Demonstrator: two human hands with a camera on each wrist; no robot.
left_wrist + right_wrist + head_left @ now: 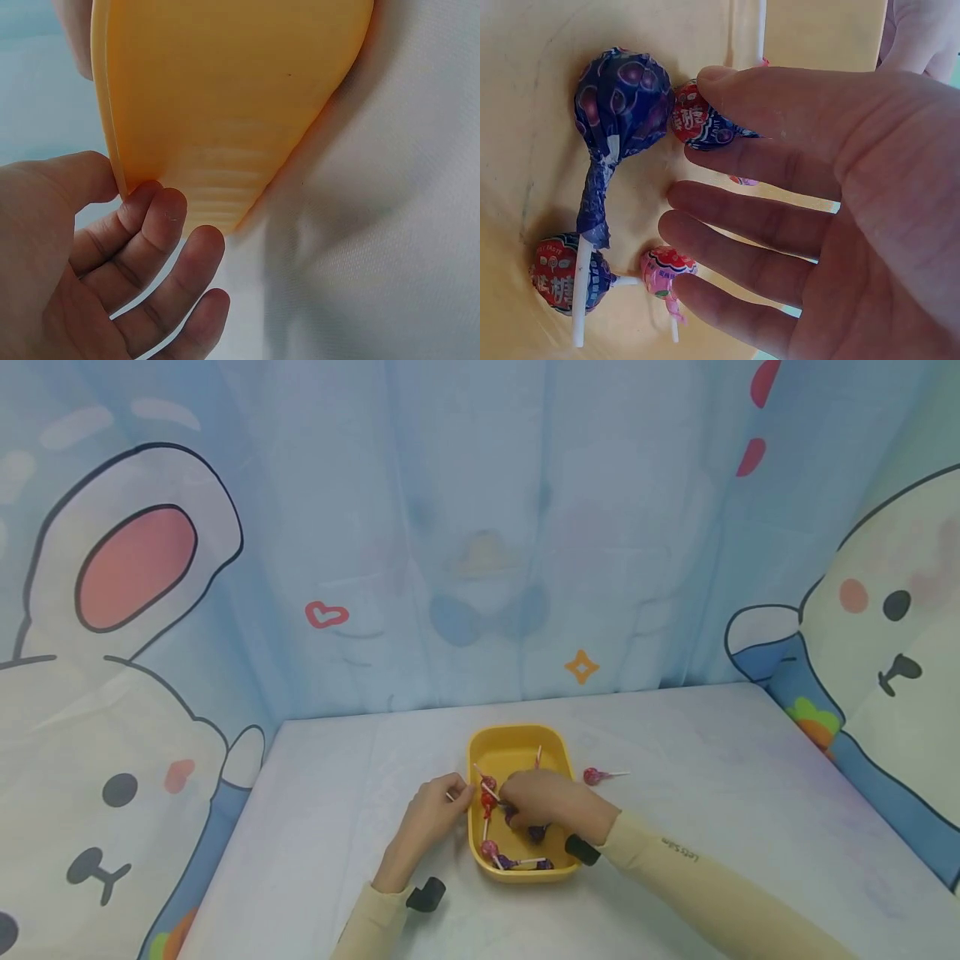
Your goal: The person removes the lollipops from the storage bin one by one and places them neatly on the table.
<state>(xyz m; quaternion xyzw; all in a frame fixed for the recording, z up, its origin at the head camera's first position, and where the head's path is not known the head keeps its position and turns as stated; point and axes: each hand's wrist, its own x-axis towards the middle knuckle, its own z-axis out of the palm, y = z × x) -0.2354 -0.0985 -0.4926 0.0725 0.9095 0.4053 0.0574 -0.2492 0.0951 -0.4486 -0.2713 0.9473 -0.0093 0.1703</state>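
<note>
Left hand [433,810]: I am pinching a rim with thumb and forefinger; my other fingers are curving loosely under it, with gaps between them.
Right hand [551,802]: I am reaching in at the lower centre of the head frame; thumb and forefinger are closing on one sweet, and my other three fingers are extending apart, holding nothing.
Held lollipop [694,116]: it is sitting between my right thumb and forefinger, upper centre of the right wrist frame, showing a red and blue wrapper.
Tray [525,876]: it is standing, yellow, at the lower centre of the head frame; my left fingers are gripping its left rim.
Purple lollipop [622,101]: it is lying at the upper left of the right wrist frame, its stick pointing down.
Pink lollipop [660,266]: it is lying at the lower centre there, beside my fingers.
Lone lollipop [592,776]: it is lying just right of the yellow wall, its stick pointing right.
Counter [720,760]: it is carrying everything, white, across the lower frame.
Backdrop [480,460]: it is hanging behind, pale blue, showing rabbits at left and right.
</note>
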